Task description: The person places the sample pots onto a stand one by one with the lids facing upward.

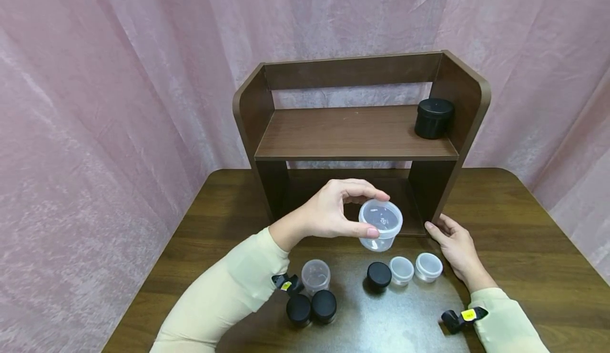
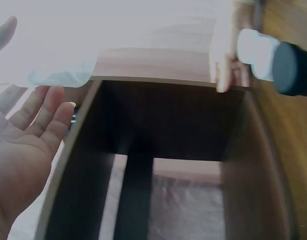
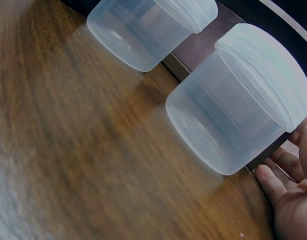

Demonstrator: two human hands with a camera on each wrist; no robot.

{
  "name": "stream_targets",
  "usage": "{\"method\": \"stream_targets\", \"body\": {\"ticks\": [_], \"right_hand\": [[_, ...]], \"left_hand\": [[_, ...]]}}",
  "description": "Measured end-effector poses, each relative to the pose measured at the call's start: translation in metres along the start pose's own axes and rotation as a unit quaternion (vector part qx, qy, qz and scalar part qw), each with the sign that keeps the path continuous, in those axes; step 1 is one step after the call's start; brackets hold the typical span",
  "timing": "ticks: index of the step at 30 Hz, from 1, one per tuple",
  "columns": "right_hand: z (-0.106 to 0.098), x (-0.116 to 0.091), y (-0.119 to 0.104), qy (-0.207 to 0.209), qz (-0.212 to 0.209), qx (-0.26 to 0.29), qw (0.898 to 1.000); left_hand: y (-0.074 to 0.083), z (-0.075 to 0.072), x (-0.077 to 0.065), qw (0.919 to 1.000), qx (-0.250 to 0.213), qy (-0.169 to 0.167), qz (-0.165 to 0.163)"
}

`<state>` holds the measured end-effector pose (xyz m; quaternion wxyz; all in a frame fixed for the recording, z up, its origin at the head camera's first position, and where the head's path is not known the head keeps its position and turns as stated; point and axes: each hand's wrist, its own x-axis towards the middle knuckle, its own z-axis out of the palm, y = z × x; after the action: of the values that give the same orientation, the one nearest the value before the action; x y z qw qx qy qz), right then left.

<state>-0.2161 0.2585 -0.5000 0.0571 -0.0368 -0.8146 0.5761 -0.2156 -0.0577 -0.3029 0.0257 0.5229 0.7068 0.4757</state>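
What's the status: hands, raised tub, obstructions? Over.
Left hand pinches lidded clear tub, raised before shelf unit. Right hand grips shelf unit low, at right. No obstruction visible.

Centre your clock on the tub [image 1: 381,225] in your left hand [image 1: 330,211], above the table [image 1: 214,226]. The shelf unit [image 1: 352,72] stands at 12, a curtain [image 1: 119,78] behind it; a jar [image 1: 432,123] sits at 1, right end of the upper board [image 1: 343,133]. Your right hand [image 1: 458,247], at 3, holds the unit's near right corner. Three pots [image 1: 402,271] line up from 6 to 4. Around 7, a cup [image 1: 315,274] stands behind two squat containers [image 1: 324,306].
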Motion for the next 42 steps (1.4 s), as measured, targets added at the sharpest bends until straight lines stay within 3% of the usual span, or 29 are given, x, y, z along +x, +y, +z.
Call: {"method": "stream_targets", "body": {"ticks": [12,19,27,35,42], "right_hand": [[0.001,0.0,0.0,0.003,-0.006,-0.009,1.0],[0.002,0.0,0.003,0.004,-0.013,-0.004,1.0],[0.004,-0.001,0.004,0.012,-0.024,0.011,1.0],[0.005,0.002,0.005,0.005,-0.009,0.0,1.0],[0.006,0.004,0.006,0.002,-0.016,0.006,1.0]], "left_hand": [[0.014,-0.022,0.048,0.9992,0.019,0.036,-0.001],[0.011,-0.03,0.072,0.9967,0.018,0.058,-0.055],[0.003,-0.037,0.097,0.9925,0.036,0.08,-0.085],[-0.011,-0.037,0.112,0.9869,0.046,0.096,-0.121],[-0.02,-0.035,0.118,0.9834,0.063,0.112,-0.128]]}}
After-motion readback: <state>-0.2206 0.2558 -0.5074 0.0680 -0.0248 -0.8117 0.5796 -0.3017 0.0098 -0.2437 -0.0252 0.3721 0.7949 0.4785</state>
